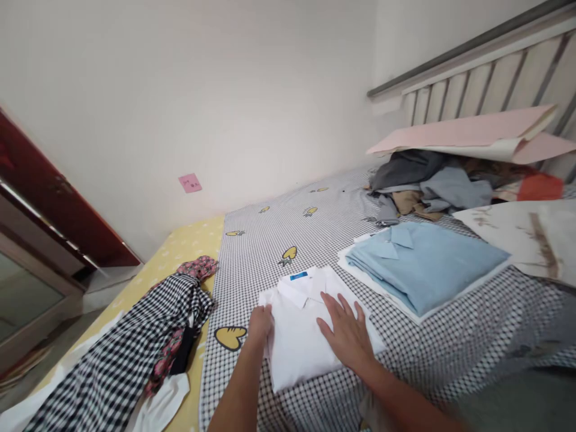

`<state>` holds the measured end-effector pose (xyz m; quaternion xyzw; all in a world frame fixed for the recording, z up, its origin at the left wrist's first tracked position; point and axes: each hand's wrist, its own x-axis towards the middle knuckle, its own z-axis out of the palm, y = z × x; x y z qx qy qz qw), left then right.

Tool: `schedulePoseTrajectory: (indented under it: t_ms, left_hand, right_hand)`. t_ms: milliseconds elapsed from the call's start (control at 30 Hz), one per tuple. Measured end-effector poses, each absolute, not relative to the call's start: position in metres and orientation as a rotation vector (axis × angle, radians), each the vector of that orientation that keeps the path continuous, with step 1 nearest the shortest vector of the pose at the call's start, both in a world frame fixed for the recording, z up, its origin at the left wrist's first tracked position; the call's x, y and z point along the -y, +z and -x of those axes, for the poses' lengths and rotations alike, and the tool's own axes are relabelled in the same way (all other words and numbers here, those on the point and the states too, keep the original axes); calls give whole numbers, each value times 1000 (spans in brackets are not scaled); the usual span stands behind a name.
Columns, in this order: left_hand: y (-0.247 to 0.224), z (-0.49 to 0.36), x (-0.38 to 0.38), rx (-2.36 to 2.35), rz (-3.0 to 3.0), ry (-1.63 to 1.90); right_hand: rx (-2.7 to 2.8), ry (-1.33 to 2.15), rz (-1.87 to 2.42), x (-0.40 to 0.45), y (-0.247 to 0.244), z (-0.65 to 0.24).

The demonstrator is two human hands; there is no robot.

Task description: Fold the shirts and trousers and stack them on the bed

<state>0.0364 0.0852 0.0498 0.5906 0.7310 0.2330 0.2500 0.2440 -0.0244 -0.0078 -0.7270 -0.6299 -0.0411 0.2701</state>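
A white collared shirt point(301, 354), folded into a rectangle, lies on the checked bedsheet point(265, 258) with its collar and blue label facing away from me. My right hand point(346, 330) rests flat on the shirt's right half, fingers spread. At the left edge my left hand point(261, 324) has its fingers closed on the shirt's side. Just to the right sits a folded light-blue shirt point(432, 264) on top of folded white clothing point(396, 306).
A black-and-white checked garment point(130, 342) and other clothes lie loose on the yellow sheet point(198, 234) at left. Crumpled dark and grey clothes point(414, 174) pile up at the back right under a pink sheet point(468, 132). The wall point(270, 108) bounds the bed's far side.
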Motion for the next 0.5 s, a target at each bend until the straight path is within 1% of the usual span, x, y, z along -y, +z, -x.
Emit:
schedulePoseTrajectory:
  t_ms: [100, 300, 400, 500]
  left_hand:
    - [57, -26, -78, -2155, -1716, 561]
    - [74, -9, -64, -2404, -1755, 575]
    - [90, -23, -60, -2432, -1883, 697]
    - [94, -47, -54, -2212, -2275, 929]
  right_hand:
    - [1685, -116, 1937, 23, -10, -244]
    - [1685, -130, 1930, 22, -12, -244]
    - [1694, -118, 1947, 23, -9, -244]
    - [1707, -116, 1970, 25, -5, -244]
